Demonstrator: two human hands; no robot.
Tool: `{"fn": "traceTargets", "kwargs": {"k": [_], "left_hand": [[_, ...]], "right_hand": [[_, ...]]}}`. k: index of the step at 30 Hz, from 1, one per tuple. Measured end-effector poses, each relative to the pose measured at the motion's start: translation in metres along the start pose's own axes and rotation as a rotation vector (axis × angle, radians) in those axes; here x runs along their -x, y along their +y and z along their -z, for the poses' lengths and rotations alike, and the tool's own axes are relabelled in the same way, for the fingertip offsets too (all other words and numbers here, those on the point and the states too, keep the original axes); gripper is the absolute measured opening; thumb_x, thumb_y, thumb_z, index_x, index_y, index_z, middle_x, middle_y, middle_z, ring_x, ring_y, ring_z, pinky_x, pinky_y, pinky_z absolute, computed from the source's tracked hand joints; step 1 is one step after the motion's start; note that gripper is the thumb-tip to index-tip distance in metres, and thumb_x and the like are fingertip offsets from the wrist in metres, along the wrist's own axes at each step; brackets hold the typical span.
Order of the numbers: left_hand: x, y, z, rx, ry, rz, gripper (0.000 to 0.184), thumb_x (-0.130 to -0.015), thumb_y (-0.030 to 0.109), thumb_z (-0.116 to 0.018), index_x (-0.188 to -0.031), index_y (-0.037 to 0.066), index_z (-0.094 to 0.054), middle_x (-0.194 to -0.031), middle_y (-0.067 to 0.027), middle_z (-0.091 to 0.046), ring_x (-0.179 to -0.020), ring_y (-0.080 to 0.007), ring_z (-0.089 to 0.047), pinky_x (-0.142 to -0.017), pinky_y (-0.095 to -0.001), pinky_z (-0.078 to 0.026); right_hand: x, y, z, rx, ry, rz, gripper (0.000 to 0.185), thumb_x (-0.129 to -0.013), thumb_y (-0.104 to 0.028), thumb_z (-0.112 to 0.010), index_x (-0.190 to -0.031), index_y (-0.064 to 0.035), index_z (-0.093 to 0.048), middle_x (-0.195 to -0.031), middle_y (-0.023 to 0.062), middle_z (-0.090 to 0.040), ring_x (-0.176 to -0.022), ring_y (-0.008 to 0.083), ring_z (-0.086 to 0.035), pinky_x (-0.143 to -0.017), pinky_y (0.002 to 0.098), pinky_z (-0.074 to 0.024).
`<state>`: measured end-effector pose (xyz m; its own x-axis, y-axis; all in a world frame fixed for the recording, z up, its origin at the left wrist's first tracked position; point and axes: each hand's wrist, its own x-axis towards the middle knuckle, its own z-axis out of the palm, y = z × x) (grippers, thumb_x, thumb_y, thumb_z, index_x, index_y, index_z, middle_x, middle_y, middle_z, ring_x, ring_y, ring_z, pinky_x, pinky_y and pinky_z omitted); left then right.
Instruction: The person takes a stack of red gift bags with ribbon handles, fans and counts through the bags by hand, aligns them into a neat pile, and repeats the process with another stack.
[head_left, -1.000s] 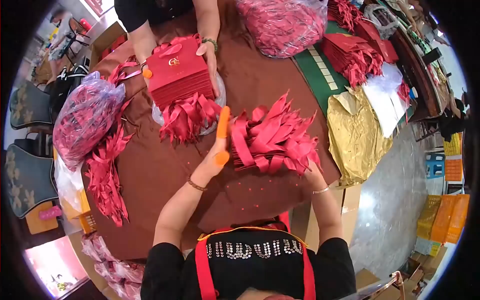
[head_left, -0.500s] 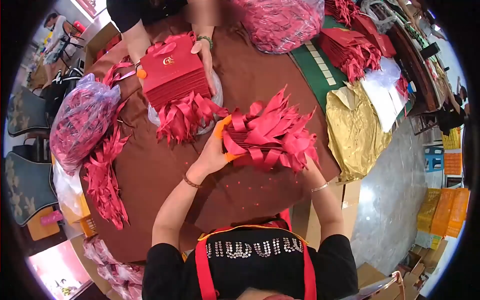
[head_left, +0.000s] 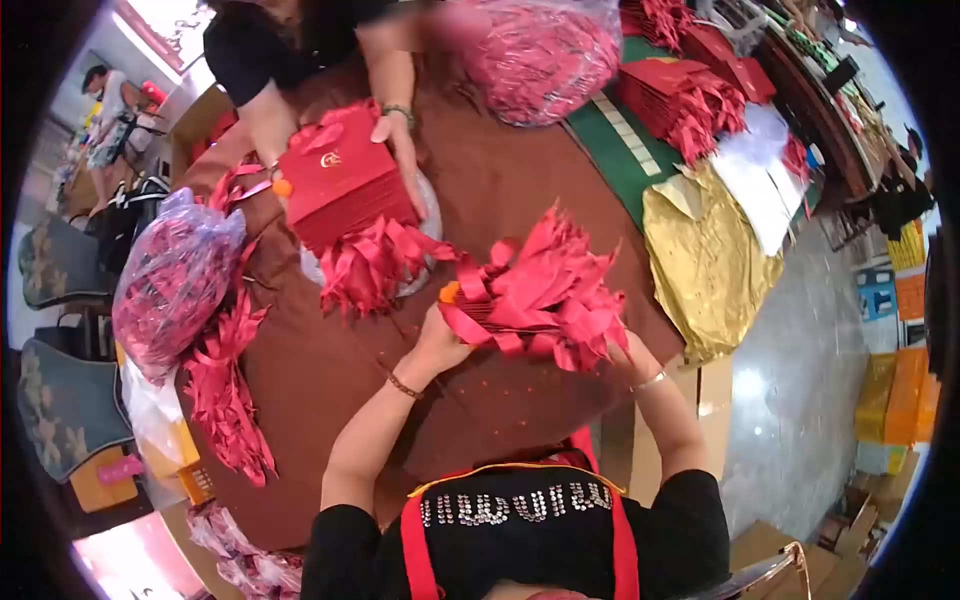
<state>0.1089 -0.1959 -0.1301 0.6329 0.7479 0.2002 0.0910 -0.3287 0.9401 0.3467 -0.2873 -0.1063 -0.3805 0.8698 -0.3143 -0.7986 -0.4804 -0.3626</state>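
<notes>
Between my two hands is a stack of red paper gift bags with ribbon handles, its ribbons spread in a loose bunch on top. At its left end, my left hand grips it, an orange finger cover showing on one finger. My right hand closes on the right end, its fingers mostly hidden under the ribbons. Just beyond, a co-worker's hands hold another stack of red gift bags, a gold logo on the top one and ribbons hanging toward me.
Clear plastic bags of red ribbon goods stand at left and at the back of the brown-covered table. More red bag stacks lie on a green mat at right, near a gold sheet. Chairs stand left.
The stack in my hands has turned slightly, and less of the orange finger covers on my left hand shows. The whole view has shifted a little. The co-worker still holds the other stack.
</notes>
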Motion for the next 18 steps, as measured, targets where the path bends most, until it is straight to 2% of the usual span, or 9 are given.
{"fn": "traceTargets", "kwargs": {"k": [3,4,5,9,10,11,13,16,18], "left_hand": [[0.000,0.005,0.001,-0.109,-0.033,0.057,0.042,-0.070,0.014,-0.072,-0.108,0.006,-0.056,-0.107,-0.0082,-0.060,-0.100,-0.0213,-0.057,-0.087,-0.0323,-0.044],[-0.001,0.007,0.000,-0.095,0.003,-0.039,0.045,-0.070,0.012,-0.072,-0.110,0.004,-0.053,-0.108,-0.0087,-0.059,-0.101,-0.0202,-0.057,-0.089,-0.0322,-0.043],[0.001,0.006,-0.003,-0.021,0.023,0.003,0.046,-0.072,0.009,-0.071,-0.113,0.003,-0.051,-0.110,-0.0090,-0.058,-0.102,-0.0201,-0.056,-0.089,-0.0319,-0.043],[-0.008,0.008,-0.002,0.672,0.046,0.039,0.041,-0.080,0.010,-0.064,-0.117,0.003,-0.047,-0.111,-0.0088,-0.057,-0.102,-0.0210,-0.056,-0.089,-0.0320,-0.044],[-0.009,-0.025,-0.009,0.648,0.110,0.146,0.047,-0.079,0.019,-0.067,-0.117,0.002,-0.046,-0.111,-0.0098,-0.056,-0.103,-0.0215,-0.055,-0.089,-0.0319,-0.043],[-0.011,-0.048,-0.009,0.309,0.108,0.114,0.057,-0.074,0.025,-0.072,-0.119,0.002,-0.044,-0.110,-0.0111,-0.055,-0.103,-0.0231,-0.055,-0.089,-0.0330,-0.043],[-0.013,-0.029,0.002,-0.032,0.025,-0.045,0.068,-0.068,0.025,-0.077,-0.122,0.004,-0.040,-0.115,-0.0128,-0.052,-0.108,-0.0243,-0.051,-0.091,-0.0351,-0.041],[-0.012,-0.004,0.003,-0.164,0.029,-0.196,0.078,-0.066,0.021,-0.080,-0.126,0.003,-0.034,-0.126,-0.0121,-0.043,-0.116,-0.0216,-0.044,-0.095,-0.0354,-0.037],[0.000,-0.006,-0.009,0.266,0.059,-0.039,0.071,-0.071,0.019,-0.075,-0.128,0.005,-0.035,-0.126,-0.0096,-0.045,-0.115,-0.0212,-0.045,-0.097,-0.0347,-0.035]], "right_hand": [[-0.014,-0.007,-0.017,-0.005,-0.024,-0.068,0.063,-0.092,-0.048,-0.036,-0.137,-0.0058,-0.025,-0.133,0.0126,-0.039,-0.124,0.0245,-0.037,-0.106,0.0379,-0.0272],[-0.008,-0.002,-0.011,0.035,-0.040,-0.059,0.062,-0.092,-0.048,-0.037,-0.137,-0.0058,-0.025,-0.133,0.0127,-0.039,-0.124,0.0246,-0.037,-0.106,0.0381,-0.0276],[-0.011,0.000,-0.009,0.075,-0.056,-0.049,0.062,-0.092,-0.047,-0.037,-0.137,-0.0057,-0.025,-0.133,0.0127,-0.039,-0.124,0.0247,-0.038,-0.106,0.0382,-0.0279],[-0.050,0.003,-0.022,0.255,-0.126,0.016,0.061,-0.093,-0.046,-0.037,-0.137,-0.0057,-0.026,-0.132,0.0128,-0.040,-0.123,0.0251,-0.039,-0.105,0.0388,-0.0294],[-0.056,0.001,-0.022,0.295,-0.141,0.042,0.061,-0.093,-0.046,-0.037,-0.137,-0.0057,-0.026,-0.132,0.0128,-0.040,-0.123,0.0252,-0.039,-0.105,0.0389,-0.0297],[-0.074,-0.005,-0.032,0.340,-0.156,0.074,0.061,-0.093,-0.046,-0.038,-0.136,-0.0056,-0.026,-0.132,0.0128,-0.040,-0.122,0.0253,-0.039,-0.105,0.0391,-0.0301],[-0.088,-0.018,-0.034,0.443,-0.190,0.140,0.060,-0.093,-0.046,-0.038,-0.136,-0.0056,-0.027,-0.132,0.0129,-0.040,-0.122,0.0256,-0.040,-0.104,0.0394,-0.0308],[-0.064,-0.007,-0.017,0.570,-0.219,0.251,0.059,-0.093,-0.045,-0.038,-0.136,-0.0055,-0.027,-0.131,0.0130,-0.041,-0.121,0.0259,-0.041,-0.104,0.0398,-0.0319],[-0.074,-0.013,0.002,0.621,-0.192,0.309,0.059,-0.093,-0.045,-0.039,-0.136,-0.0055,-0.027,-0.131,0.0130,-0.041,-0.121,0.0261,-0.041,-0.103,0.0401,-0.0326]]}}
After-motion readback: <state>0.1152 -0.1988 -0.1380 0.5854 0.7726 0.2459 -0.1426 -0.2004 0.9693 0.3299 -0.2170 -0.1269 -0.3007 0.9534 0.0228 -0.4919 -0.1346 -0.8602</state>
